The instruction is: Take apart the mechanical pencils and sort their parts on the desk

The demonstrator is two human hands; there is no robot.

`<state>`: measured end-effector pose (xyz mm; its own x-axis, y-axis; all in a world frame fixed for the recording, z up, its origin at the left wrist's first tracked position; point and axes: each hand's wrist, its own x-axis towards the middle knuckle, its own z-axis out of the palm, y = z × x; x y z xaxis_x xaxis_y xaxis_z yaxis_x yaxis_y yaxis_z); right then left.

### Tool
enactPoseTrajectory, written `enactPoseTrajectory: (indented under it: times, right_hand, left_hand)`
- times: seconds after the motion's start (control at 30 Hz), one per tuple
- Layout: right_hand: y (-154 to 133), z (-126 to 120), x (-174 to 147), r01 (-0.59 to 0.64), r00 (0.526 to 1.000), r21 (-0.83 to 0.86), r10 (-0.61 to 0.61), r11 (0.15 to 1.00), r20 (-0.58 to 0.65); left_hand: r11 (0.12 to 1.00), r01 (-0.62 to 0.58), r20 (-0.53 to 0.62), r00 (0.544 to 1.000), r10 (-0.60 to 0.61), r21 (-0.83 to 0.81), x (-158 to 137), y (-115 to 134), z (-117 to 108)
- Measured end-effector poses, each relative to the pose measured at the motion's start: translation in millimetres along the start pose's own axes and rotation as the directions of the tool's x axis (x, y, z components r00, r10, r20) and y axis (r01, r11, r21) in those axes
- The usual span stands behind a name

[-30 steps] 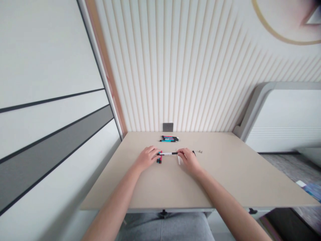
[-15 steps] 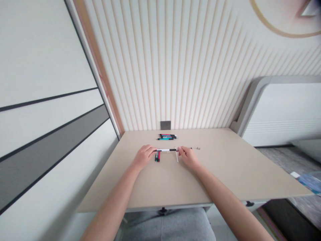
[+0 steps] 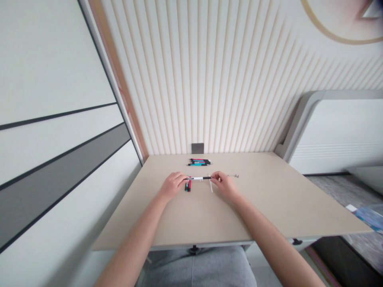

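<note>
A white pen with a black grip point(image 3: 196, 178) is held level above the desk, its ends in my two hands. My left hand point(image 3: 173, 185) is closed on its left end. The fingers of my right hand point(image 3: 223, 183) pinch its right end at the tip. Just below the pen, beside my left fingers, lie short teal and red pen parts point(image 3: 188, 186), partly covered. A thin white strip point(image 3: 211, 186) lies by my right fingers. Small metallic bits point(image 3: 236, 175) rest to the right of that hand.
A bunch of teal, red and black pens point(image 3: 200, 162) lies at the back of the beige desk point(image 3: 257, 215). Behind it, a dark socket point(image 3: 197, 148) is set in the ribbed wall. A white panelled cabinet point(image 3: 60, 175) stands at the left, and a headboard point(image 3: 335, 131) at the right.
The fingers of my right hand have shifted slightly at the pen's right end, baring its dark tip part. My left hand keeps its hold, and the things on the desk stay put.
</note>
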<state>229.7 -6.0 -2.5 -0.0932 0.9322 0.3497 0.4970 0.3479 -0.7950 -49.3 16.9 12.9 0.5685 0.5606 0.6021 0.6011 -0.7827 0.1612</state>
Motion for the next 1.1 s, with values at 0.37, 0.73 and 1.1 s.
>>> enactPoseTrajectory:
  times: [0.37,0.73,1.1]
  right_hand:
    - [-1,-3,-1,0.004,0.997,-0.019,-0.002,1.000,0.073]
    - [-9,-5,-2,0.010,0.997,0.019,-0.012,1.000,0.078]
    - [-5,-3,-2,0.011,0.996,0.030,-0.014,0.999,0.089]
  left_hand:
    - [1.000,0.022,-0.029,0.999,-0.023,-0.022,-1,-2,1]
    - [0.999,0.029,-0.015,0.999,-0.029,-0.040,0,0,1]
    - [0.998,0.032,-0.028,0.999,-0.033,-0.054,-1,-1,1]
